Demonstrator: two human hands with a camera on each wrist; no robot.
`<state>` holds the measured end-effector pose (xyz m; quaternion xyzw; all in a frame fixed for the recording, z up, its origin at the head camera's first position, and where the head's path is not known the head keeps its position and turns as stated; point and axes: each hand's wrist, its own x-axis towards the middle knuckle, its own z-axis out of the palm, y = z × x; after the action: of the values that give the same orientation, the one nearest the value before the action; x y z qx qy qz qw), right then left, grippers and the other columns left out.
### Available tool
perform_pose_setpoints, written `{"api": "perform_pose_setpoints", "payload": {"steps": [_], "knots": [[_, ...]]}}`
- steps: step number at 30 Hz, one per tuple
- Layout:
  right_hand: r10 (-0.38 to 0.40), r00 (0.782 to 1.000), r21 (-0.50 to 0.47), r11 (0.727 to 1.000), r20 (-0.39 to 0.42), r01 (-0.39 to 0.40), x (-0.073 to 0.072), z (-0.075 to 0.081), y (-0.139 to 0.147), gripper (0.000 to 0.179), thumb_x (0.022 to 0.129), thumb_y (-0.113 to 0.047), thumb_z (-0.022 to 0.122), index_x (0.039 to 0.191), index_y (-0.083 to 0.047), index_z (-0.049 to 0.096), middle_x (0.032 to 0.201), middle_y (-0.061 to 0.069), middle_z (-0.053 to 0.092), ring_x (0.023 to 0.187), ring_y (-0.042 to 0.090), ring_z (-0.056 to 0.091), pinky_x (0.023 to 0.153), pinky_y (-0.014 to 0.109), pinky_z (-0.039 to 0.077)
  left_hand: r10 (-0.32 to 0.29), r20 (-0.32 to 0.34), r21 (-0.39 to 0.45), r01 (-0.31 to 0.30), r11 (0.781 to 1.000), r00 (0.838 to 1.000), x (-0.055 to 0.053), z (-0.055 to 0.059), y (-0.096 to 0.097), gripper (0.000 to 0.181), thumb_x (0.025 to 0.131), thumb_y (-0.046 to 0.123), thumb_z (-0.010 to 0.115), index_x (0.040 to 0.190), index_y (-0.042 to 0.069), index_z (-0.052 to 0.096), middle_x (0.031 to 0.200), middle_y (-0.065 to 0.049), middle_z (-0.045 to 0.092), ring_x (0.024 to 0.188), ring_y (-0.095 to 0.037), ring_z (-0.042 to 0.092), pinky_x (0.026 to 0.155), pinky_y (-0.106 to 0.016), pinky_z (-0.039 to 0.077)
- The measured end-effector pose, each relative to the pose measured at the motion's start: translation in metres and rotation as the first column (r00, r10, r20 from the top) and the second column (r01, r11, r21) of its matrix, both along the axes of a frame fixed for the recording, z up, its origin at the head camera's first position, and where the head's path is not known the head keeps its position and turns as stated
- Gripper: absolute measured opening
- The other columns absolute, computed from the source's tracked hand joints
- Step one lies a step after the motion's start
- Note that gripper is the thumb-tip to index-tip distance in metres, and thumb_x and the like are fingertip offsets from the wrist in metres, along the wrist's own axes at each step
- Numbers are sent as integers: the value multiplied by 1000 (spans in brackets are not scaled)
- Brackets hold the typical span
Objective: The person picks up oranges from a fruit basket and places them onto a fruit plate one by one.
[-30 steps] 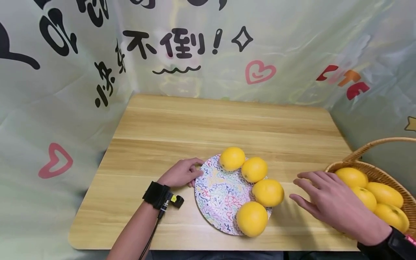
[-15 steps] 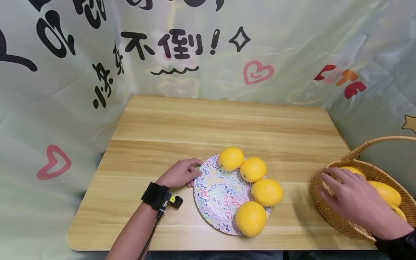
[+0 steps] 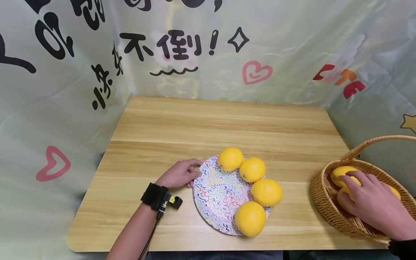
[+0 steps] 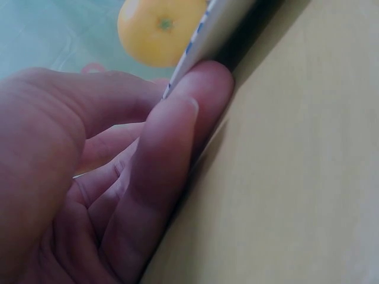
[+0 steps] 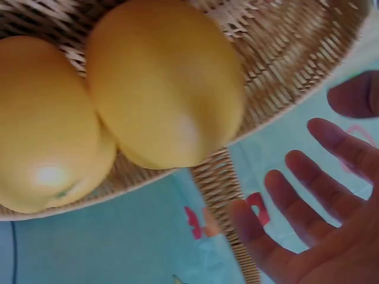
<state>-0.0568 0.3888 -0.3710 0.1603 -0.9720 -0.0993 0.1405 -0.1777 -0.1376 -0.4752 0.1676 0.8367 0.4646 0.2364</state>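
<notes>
On the near part of the table lies a round plate [image 3: 214,206] with a multicoloured squiggle pattern. Several yellow oranges [image 3: 230,159] sit along its right side. My left hand [image 3: 180,174] pinches the plate's left rim; in the left wrist view, fingers reach under the plate edge [image 4: 207,44]. My right hand [image 3: 373,206] is over the wicker basket [image 3: 328,213] at the right, overlapping the oranges [image 3: 339,175] inside. In the right wrist view its fingers are spread and apart from two large oranges [image 5: 166,89].
The wooden table [image 3: 227,122] extends beyond the plate toward a printed curtain [image 3: 286,43] at the back and sides. The basket's tall handle [image 3: 373,142] arches up behind my right hand. A black strap with a small camera [image 3: 175,201] is on my left wrist.
My right hand has moved right, from beside the basket to over the fruit in it. The basket's left wall has come into view. My left hand keeps its hold on the plate.
</notes>
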Motion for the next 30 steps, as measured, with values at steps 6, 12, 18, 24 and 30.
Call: {"api": "perform_pose_setpoints", "payload": {"steps": [6,12,18,24,30], "knots": [[-269,935,51,963,230,264,2,-6,12,52,81,-37,83,115,-2,64,113,34,55,92,54,54,61,63,50,4,1,-11,-4,1000,1000,0,0,0,48,102,28,65,147,15,55,79,-2,69,59,-17,66,60,-32,59],[-312,886,65,949,343,309,0,-15,26,54,88,-45,78,116,-2,61,112,37,51,89,59,53,52,57,48,8,1,-3,-8,1000,1000,0,0,0,48,102,27,65,147,14,55,79,-3,69,59,-17,66,59,-32,59],[-301,878,78,953,374,293,-4,-23,34,54,85,-36,83,119,0,60,111,38,52,88,59,54,56,57,48,16,5,-5,-16,1000,1000,0,-1,1,48,102,28,66,147,15,56,79,-3,69,59,-17,66,60,-32,59],[-277,896,40,959,347,281,-4,-31,35,58,82,-32,86,120,2,59,118,42,44,92,64,51,69,66,47,14,3,1,-14,1000,1000,0,-1,0,47,102,26,65,147,15,56,78,-3,68,59,-17,65,59,-32,58],[-227,929,-13,970,291,241,-1,-41,36,55,76,-26,89,115,-2,60,115,39,42,91,62,50,68,63,46,12,9,8,-12,1000,1000,1,0,0,47,102,26,66,147,14,56,79,-4,68,58,-17,65,59,-32,58]]}}
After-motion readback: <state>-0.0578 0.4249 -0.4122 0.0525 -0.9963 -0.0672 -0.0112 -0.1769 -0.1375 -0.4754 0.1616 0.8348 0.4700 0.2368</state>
